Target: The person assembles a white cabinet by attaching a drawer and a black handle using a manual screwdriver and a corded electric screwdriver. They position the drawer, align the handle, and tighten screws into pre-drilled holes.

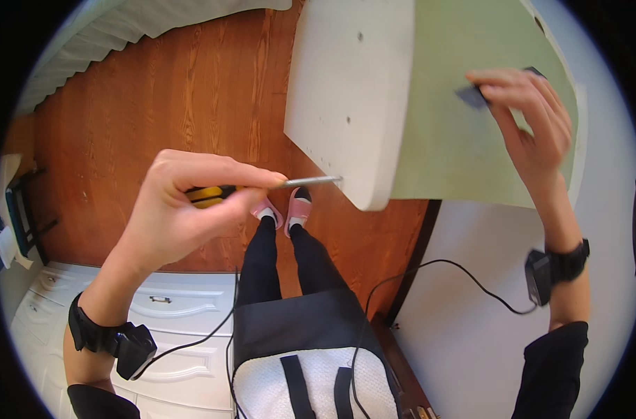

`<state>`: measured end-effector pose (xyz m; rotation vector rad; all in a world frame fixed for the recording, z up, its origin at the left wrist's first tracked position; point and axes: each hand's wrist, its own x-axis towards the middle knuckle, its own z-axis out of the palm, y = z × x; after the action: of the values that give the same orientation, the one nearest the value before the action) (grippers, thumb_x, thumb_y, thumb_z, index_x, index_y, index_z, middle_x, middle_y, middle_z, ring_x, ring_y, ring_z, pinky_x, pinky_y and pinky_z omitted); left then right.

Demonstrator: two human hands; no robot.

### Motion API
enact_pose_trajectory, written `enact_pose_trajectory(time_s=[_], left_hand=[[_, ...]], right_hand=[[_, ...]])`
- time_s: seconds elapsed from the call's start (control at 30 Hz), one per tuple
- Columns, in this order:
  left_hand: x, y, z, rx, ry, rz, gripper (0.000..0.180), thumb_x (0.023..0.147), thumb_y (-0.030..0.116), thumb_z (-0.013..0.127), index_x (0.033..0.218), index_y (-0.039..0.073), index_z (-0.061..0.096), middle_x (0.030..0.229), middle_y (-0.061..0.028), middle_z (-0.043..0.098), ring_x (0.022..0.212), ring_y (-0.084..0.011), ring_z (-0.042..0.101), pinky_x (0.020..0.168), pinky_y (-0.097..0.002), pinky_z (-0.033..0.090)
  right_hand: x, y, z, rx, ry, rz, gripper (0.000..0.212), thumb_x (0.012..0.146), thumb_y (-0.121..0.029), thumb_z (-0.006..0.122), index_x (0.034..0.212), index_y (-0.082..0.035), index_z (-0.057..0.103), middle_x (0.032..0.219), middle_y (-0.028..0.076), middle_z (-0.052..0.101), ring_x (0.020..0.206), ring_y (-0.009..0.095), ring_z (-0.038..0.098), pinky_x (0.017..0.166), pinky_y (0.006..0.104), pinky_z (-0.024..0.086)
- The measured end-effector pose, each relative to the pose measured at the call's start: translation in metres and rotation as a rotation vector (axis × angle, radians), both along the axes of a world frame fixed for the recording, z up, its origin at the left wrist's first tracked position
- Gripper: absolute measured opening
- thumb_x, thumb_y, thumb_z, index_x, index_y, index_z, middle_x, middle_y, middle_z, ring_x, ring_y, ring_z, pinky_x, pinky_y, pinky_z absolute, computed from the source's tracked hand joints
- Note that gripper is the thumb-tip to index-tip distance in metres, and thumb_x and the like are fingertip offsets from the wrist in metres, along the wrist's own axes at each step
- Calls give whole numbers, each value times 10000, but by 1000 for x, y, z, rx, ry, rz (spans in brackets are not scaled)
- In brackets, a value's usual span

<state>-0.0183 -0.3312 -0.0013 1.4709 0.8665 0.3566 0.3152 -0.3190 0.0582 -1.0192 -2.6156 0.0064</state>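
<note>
Screwdriver, yellow-and-black handle, slender straight silver-grey shaft

Home: wood floor, white drawers, draped fabric, 2 pink slippers.

Floor: reddish-brown wood, grain showing; pink slippers rest on it (feet inside them).
Board: pale green, meeting a white side with small spots; a dark piece, blurred, shows over it, contact unclear.

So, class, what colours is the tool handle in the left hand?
The tool handle is yellow and black, best seen in the head view.
</note>
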Motion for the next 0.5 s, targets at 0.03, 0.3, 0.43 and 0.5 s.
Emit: enact_pose_trajectory(time_s=[0.03,0.3,0.43,0.5], left_hand=[[-2,7,3,28,31,-1,214,771,-46,613,940,4,734,786,-80,716,640,-74,620,567,-193,463],[15,33,15,112,203,82,211,805,-46,612,974,-3,731,816,-39,706,650,-21,545,552,-156,396],[9,40,20,70,193,150,209,820,-34,620,993,6,730,826,-32,704,663,-18,541,567,-152,396],[7,38,19,73,186,160,211,825,-32,620,1003,8,728,828,-30,702,666,-17,541,571,-147,392]], right_hand=[[2,1,-13,-15,-12,-107,196,765,87,665,905,-39,610,925,86,708,824,248,671,726,300,518],[-18,-49,-40,43,767,-867,257,849,-13,657,1099,1,594,1099,96,626,987,183,596,854,295,466],[-134,-96,-48,-771,1805,-1249,309,906,-57,609,1191,45,549,1024,61,615,886,120,557,791,274,477],[-143,-93,-61,-968,1975,-1155,363,953,-146,562,1267,29,516,1152,101,607,1037,165,579,974,312,432]])
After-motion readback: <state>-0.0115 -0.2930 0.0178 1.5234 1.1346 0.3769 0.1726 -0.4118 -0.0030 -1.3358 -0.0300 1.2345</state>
